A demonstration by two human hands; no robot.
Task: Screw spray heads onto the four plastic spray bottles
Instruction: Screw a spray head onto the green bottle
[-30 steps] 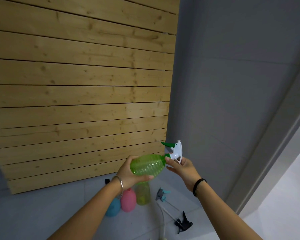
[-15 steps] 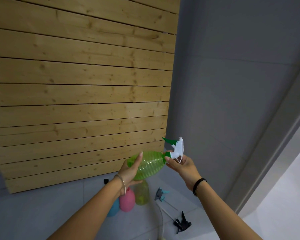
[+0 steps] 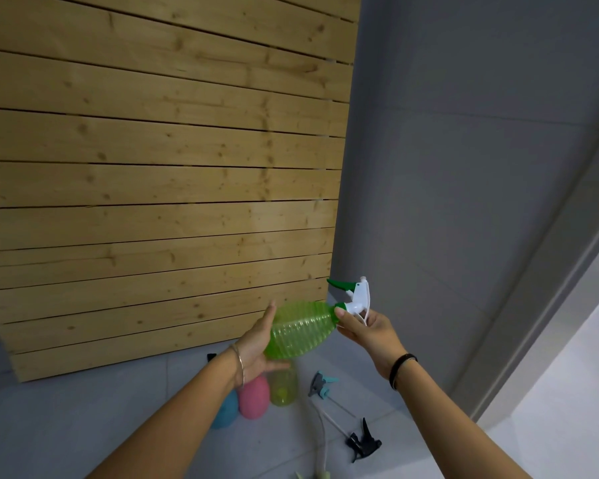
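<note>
I hold a ribbed green bottle (image 3: 300,328) on its side at chest height. My left hand (image 3: 256,344) cups its base, thumb underneath, fingers stretched up along the far side. My right hand (image 3: 367,328) pinches the neck of the white and green spray head (image 3: 355,297) seated on the bottle's mouth. On the floor below stand a blue bottle (image 3: 227,409), a pink bottle (image 3: 255,395) and a yellow-green bottle (image 3: 284,385), all without heads. Loose on the floor lie a grey and teal spray head (image 3: 320,383) and a black spray head (image 3: 362,442), each with a thin tube.
A wooden slat panel (image 3: 153,184) leans against the grey wall (image 3: 446,167) behind the bottles. A door frame (image 3: 533,288) runs diagonally at the right. A small dark object (image 3: 211,357) sits at the panel's foot. Pale green tips (image 3: 320,474) show at the bottom edge.
My left hand has shifted from a wrap around the bottle's body to a looser cup at its base, fingers extended. The bottle has turned and tilted slightly; my right hand stays on the spray head.
</note>
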